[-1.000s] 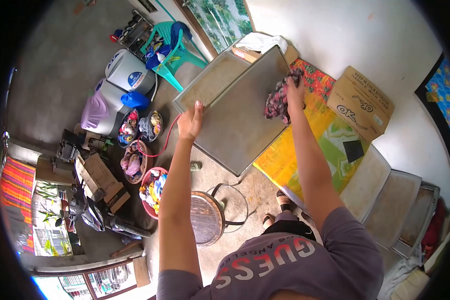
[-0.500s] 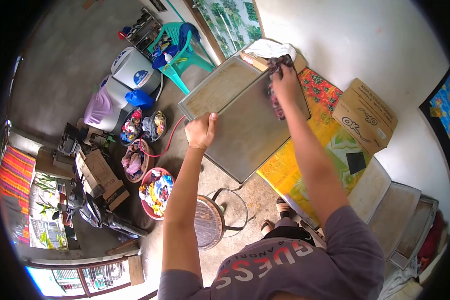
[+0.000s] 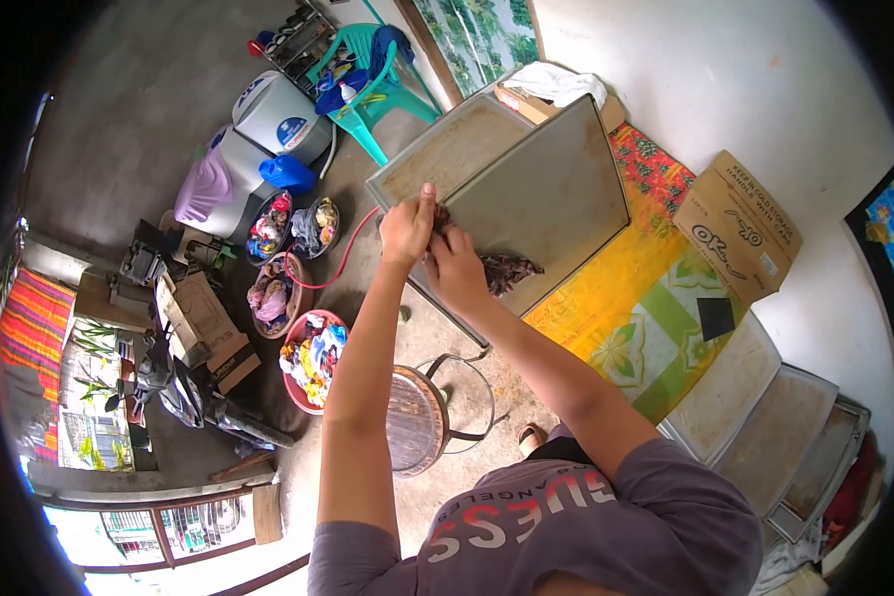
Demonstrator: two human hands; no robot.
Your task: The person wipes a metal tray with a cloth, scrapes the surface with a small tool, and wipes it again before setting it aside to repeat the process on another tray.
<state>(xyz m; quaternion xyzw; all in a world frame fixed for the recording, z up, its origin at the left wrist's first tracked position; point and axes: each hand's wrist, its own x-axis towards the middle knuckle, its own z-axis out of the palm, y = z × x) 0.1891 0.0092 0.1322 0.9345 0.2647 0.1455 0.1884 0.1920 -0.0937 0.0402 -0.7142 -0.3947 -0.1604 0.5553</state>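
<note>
A large flat metal tray [image 3: 556, 189] is tilted up in front of me, its broad grey face toward me. My left hand [image 3: 407, 230] grips its left edge, thumb raised along the rim. Close beside it, my right hand [image 3: 455, 270] is closed on a dark patterned cloth [image 3: 510, 274], pressed against the tray near that same edge. Part of the cloth is covered by my fingers. A second tray [image 3: 457, 144] with a brown-stained surface lies behind the first one.
A yellow floral cover [image 3: 591, 318] lies to the right, with a cardboard box [image 3: 737, 233] against the wall. Several more trays [image 3: 765, 427] lean at lower right. A round wooden stool [image 3: 412, 422] stands below. Laundry basins [image 3: 313, 360], a washing machine [image 3: 283, 119] and a green chair [image 3: 377, 109] are at left.
My right hand has moved with the cloth from the tray's upper right to its left edge, beside my left hand. The left hand keeps its hold on the tray.
</note>
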